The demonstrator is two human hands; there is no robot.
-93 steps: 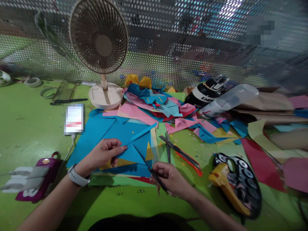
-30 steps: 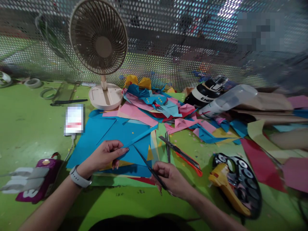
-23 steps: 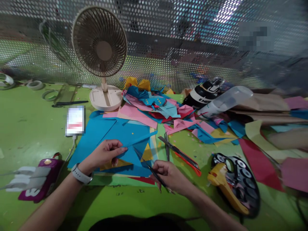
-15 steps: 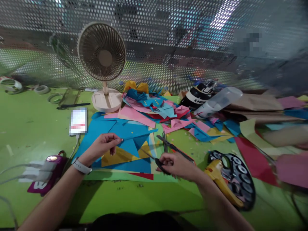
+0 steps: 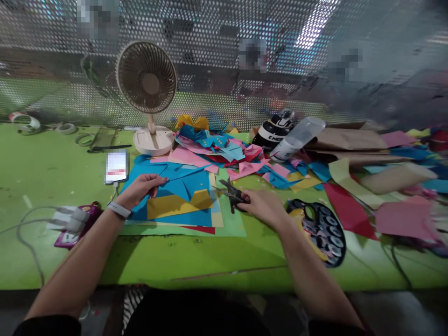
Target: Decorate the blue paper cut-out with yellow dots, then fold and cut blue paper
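My left hand (image 5: 149, 185), with a pale watch band at its wrist, pinches one end of a thin blue paper strip (image 5: 192, 173). The strip points right above blue sheets (image 5: 140, 205) and a yellow paper piece (image 5: 178, 205). My right hand (image 5: 261, 205) is closed around the dark handles of a pair of scissors (image 5: 234, 190). Their blades are spread and point left toward the paper stack, apart from the strip. A dark object under the scissors is too unclear to name. Pale green paper (image 5: 231, 226) lies beneath the stack.
Behind my hands stand a fan (image 5: 149, 84) and a heap of paper scraps (image 5: 224, 151). A black bottle (image 5: 271, 133) and a clear bottle (image 5: 297, 137) lean behind the scraps. A phone (image 5: 116, 165), a purple power strip (image 5: 73, 235) and a black palette (image 5: 327, 231) flank my arms.
My view has shifted, so the table sits higher in the picture. My left hand still pinches the blue strip, and my right hand has brought the scissors slightly farther from my body.
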